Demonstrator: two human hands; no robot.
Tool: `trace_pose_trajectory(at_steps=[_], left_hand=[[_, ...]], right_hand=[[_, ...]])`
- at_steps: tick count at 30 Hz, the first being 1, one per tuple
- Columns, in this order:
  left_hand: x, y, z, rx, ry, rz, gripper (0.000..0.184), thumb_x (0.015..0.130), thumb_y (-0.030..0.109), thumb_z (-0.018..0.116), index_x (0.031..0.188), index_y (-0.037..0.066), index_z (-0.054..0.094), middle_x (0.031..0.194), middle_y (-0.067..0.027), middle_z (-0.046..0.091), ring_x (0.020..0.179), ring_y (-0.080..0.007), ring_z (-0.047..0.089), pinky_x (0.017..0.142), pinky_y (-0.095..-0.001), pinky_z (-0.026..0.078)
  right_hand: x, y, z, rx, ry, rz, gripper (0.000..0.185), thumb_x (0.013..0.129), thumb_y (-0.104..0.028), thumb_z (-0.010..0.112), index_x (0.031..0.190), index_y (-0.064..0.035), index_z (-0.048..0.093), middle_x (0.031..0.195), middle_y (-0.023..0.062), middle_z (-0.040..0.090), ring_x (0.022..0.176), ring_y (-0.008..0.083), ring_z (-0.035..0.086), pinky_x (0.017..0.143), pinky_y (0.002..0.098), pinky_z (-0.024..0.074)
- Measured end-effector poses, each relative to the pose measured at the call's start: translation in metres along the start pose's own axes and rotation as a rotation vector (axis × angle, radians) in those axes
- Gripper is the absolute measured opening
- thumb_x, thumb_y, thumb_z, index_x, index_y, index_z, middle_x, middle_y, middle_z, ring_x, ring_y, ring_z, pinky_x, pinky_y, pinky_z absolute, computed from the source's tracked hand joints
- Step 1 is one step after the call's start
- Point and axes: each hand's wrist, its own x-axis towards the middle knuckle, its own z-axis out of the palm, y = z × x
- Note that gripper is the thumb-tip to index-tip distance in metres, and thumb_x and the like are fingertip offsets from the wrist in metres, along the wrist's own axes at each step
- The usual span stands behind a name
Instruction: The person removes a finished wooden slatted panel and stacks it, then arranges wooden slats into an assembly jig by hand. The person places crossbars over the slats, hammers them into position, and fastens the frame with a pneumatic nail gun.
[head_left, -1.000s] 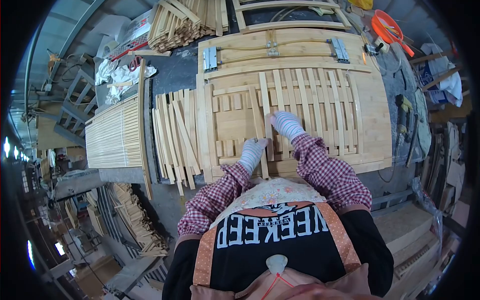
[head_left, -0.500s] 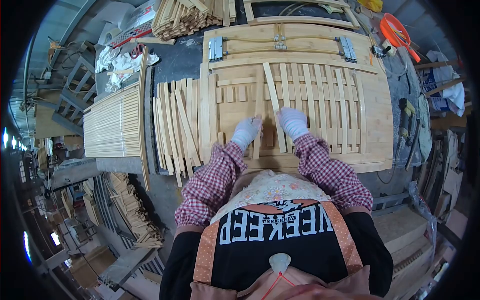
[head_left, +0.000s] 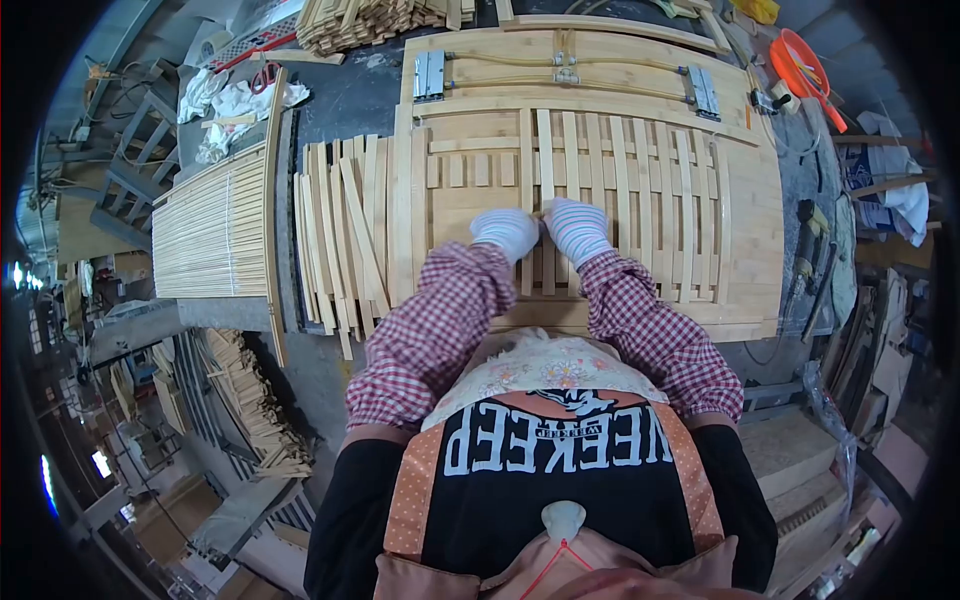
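Note:
My left hand [head_left: 506, 232], in a white striped glove, is closed on a wooden slat [head_left: 526, 150] in the middle of a wooden jig [head_left: 755, 220]. Beside it my right hand [head_left: 578, 228], gloved alike, has its fingers closed on the neighbouring slat [head_left: 546, 150]. The two hands almost touch, and their fingertips are partly hidden. Both slats lie nearly parallel, running away from me across the frame. Several more slats [head_left: 645, 180] are laid out side by side to the right. Short wood blocks [head_left: 480, 170] sit in a row at the left, with bare board below them.
Loose slats [head_left: 340, 230] lie left of the jig, beside a bundle of thin strips [head_left: 210, 230]. Metal clamps [head_left: 429, 76] and tubes line the jig's far side. An orange basket [head_left: 797, 65] is at the back right, and red-handled scissors [head_left: 265, 77] lie at the back left.
The slat in my right hand has swung from a slant to nearly straight beside the left one. My hands have come closer together, and the view has shifted slightly.

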Motion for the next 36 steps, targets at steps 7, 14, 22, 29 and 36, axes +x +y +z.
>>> trace_pose_trajectory(at_steps=[7,14,22,29,36], left_hand=[[0.006,-0.027,0.016,-0.131,0.035,0.008,0.048,0.088,0.043,0.041,0.104,0.004,0.066,0.096,-0.0099,0.069,0.088,-0.0296,0.064,0.077,-0.0405,0.049],[-0.029,-0.081,0.063,-0.656,0.517,0.078,0.025,0.084,0.025,0.059,0.099,0.006,0.063,0.091,-0.0090,0.067,0.080,-0.0240,0.064,0.072,-0.0357,0.050],[-0.036,-0.241,0.071,-0.273,0.854,-0.661,0.072,0.073,0.053,0.066,0.116,-0.002,0.050,0.124,-0.0221,0.048,0.118,-0.0414,0.043,0.098,-0.0482,0.036],[-0.028,-0.260,0.073,-0.463,0.639,-0.644,0.064,0.075,0.044,0.065,0.118,0.001,0.048,0.106,-0.0213,0.059,0.102,-0.0320,0.058,0.088,-0.0389,0.047],[-0.024,-0.332,0.091,-0.938,0.602,-0.395,0.048,0.076,0.028,0.061,0.115,0.000,0.058,0.108,-0.0178,0.063,0.102,-0.0305,0.060,0.088,-0.0348,0.047]], right_hand=[[-0.009,0.018,-0.025,0.020,0.110,-0.033,0.028,0.086,-0.024,0.052,0.091,0.0000,0.066,0.085,0.0134,0.068,0.077,0.0285,0.065,0.071,0.0378,0.0514],[-0.020,0.106,0.004,-0.069,0.925,-0.028,0.048,0.081,-0.024,0.059,0.118,0.0061,0.050,0.125,0.0213,0.050,0.113,0.0354,0.051,0.100,0.0403,0.0389],[-0.026,0.073,0.037,-0.061,0.625,-0.180,0.061,0.074,-0.029,0.066,0.120,0.0069,0.048,0.137,0.0253,0.038,0.128,0.0407,0.035,0.109,0.0445,0.0268],[-0.009,0.100,0.070,0.035,0.901,-0.273,0.061,0.079,-0.026,0.062,0.129,0.0017,0.041,0.139,0.0203,0.038,0.130,0.0344,0.036,0.109,0.0428,0.0270],[-0.027,0.073,0.038,0.150,1.100,-0.191,0.055,0.076,-0.017,0.061,0.124,0.0027,0.045,0.132,0.0209,0.045,0.119,0.0348,0.047,0.103,0.0405,0.0367]])
